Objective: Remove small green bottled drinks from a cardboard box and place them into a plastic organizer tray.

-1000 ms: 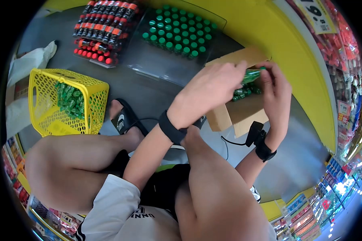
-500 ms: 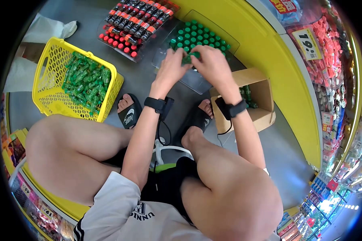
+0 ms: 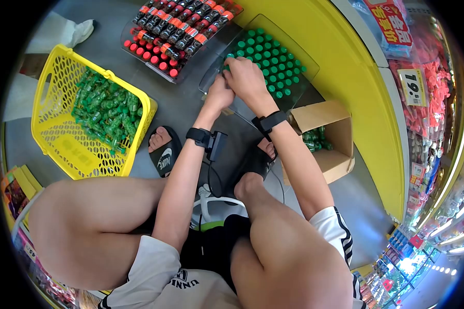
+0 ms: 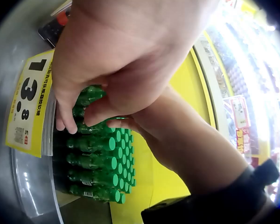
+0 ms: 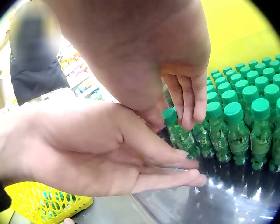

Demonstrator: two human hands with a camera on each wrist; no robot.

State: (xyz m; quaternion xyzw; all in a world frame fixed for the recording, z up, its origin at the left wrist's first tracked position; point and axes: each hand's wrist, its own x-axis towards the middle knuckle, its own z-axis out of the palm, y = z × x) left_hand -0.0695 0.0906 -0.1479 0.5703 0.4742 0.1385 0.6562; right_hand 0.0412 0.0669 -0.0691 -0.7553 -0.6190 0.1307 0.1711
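At the near left corner of a clear bin (image 3: 206, 82), both hands work close together. My right hand (image 3: 248, 82) reaches down from above. Its thumb and fingers pinch a small green bottle (image 5: 181, 140) near its green cap, at the end of the front row. My left hand (image 3: 219, 97) lies lower, thumb and fingers extended beside that bottle's lower part, as the right wrist view shows. Upright green bottles (image 5: 260, 133) fill the bin in tight rows, caps up. A yellow price card (image 4: 30, 102) is fixed to the bin's front.
To the left stands a yellow basket (image 3: 62, 147) heaped with small green bottles (image 3: 105, 110). An open cardboard box (image 3: 340, 134) at the right holds more. Dark red-capped bottles (image 3: 172, 31) are stacked in a neighbouring bin. A yellow curved wall (image 3: 340, 67) runs behind.
Both hands were over the cardboard box with a green bottle a second ago; they have moved left to the bin's near corner. The head view has shifted too.
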